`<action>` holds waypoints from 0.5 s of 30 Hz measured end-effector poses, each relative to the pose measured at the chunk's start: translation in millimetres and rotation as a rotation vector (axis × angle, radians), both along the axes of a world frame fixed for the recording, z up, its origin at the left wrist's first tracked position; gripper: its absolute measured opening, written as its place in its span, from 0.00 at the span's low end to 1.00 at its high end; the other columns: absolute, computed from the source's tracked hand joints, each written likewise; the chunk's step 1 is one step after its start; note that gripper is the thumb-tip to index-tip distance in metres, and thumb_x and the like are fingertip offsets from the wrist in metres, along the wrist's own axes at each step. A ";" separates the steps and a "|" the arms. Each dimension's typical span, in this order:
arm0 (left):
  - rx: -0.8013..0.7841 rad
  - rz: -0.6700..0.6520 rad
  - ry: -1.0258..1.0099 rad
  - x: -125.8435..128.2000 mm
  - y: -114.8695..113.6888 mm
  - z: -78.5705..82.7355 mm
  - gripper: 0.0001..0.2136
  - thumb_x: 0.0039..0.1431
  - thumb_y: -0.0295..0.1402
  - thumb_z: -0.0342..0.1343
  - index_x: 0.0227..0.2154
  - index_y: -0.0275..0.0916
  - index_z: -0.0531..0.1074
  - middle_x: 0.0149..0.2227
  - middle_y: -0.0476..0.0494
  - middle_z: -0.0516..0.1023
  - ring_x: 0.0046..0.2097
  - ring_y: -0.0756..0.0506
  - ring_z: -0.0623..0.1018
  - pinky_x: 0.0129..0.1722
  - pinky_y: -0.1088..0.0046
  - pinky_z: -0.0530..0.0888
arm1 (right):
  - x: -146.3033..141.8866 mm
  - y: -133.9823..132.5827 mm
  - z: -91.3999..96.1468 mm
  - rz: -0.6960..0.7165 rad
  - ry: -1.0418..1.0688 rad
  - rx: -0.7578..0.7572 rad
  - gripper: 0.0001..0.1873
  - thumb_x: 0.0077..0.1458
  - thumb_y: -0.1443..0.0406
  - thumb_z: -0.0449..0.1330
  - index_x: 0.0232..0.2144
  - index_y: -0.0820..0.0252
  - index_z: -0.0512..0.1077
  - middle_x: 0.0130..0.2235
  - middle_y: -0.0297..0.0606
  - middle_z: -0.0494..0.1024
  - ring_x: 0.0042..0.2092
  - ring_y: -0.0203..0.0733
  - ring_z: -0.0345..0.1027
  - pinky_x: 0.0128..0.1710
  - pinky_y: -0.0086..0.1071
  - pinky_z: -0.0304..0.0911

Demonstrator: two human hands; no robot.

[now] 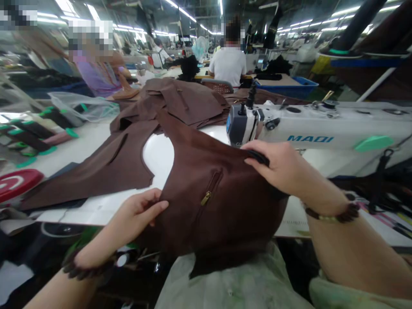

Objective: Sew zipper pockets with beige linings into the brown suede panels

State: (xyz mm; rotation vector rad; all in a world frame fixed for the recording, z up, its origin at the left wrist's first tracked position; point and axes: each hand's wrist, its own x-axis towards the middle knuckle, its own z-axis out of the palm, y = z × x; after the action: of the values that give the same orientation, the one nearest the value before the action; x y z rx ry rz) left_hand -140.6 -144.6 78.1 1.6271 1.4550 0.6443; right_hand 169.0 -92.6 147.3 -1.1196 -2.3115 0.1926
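A brown garment panel (206, 184) with a brass zipper (206, 197) lies over the table edge and my lap, in front of a white MAQI sewing machine (309, 128). My left hand (135, 216) pinches the panel's left edge near the table front. Below the machine's head, my right hand (278, 165) lies on the panel's upper right edge, fingers closed over the cloth and a black strip. A second brown piece (106, 165) is spread flat to the left.
A pile of brown cloth pieces (183, 101) sits behind on the white table (83, 141). Black spools with green ends (32, 137) and a red disc (16, 182) are at left. Other people sit at workstations beyond.
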 end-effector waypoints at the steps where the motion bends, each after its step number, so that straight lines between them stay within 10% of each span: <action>1: -0.035 -0.075 -0.018 14.7 -0.6 -7.2 0.13 0.52 0.43 0.51 0.25 0.37 0.66 0.20 0.55 0.63 0.20 0.53 0.64 0.19 0.80 0.64 | 10.6 0.3 9.9 0.003 -0.080 0.018 0.11 0.54 0.67 0.53 0.40 0.58 0.71 0.37 0.36 0.77 0.38 0.40 0.70 0.36 0.28 0.60; 5: -0.234 -0.432 0.136 74.8 -16.8 -33.6 0.15 0.58 0.38 0.46 0.23 0.36 0.70 0.19 0.51 0.69 0.20 0.53 0.67 0.20 0.80 0.64 | 41.5 7.1 10.0 0.011 -0.465 -0.114 0.10 0.51 0.68 0.58 0.38 0.58 0.72 0.36 0.36 0.77 0.36 0.41 0.70 0.33 0.29 0.57; 9: -0.019 -0.773 0.489 104.7 -33.0 -39.5 0.18 0.61 0.33 0.44 0.17 0.36 0.69 0.17 0.47 0.70 0.19 0.50 0.69 0.20 0.77 0.63 | 53.6 14.9 -53.5 -0.129 -0.651 -0.229 0.06 0.51 0.66 0.60 0.34 0.59 0.72 0.34 0.40 0.76 0.36 0.44 0.69 0.31 0.30 0.56; 15: 0.597 -0.616 0.546 132.1 -2.1 -31.6 0.09 0.61 0.33 0.49 0.35 0.35 0.72 0.35 0.41 0.76 0.35 0.44 0.76 0.34 0.71 0.72 | 46.6 15.8 -114.2 -0.446 -0.560 -0.032 0.21 0.53 0.65 0.58 0.49 0.65 0.62 0.46 0.49 0.71 0.47 0.52 0.64 0.44 0.42 0.58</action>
State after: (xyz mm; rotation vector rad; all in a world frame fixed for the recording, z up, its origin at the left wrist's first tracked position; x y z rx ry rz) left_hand -8.4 -146.7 46.5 2.7266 1.0371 0.2860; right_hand 215.6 -76.7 33.1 -1.8537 -2.4329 -0.2903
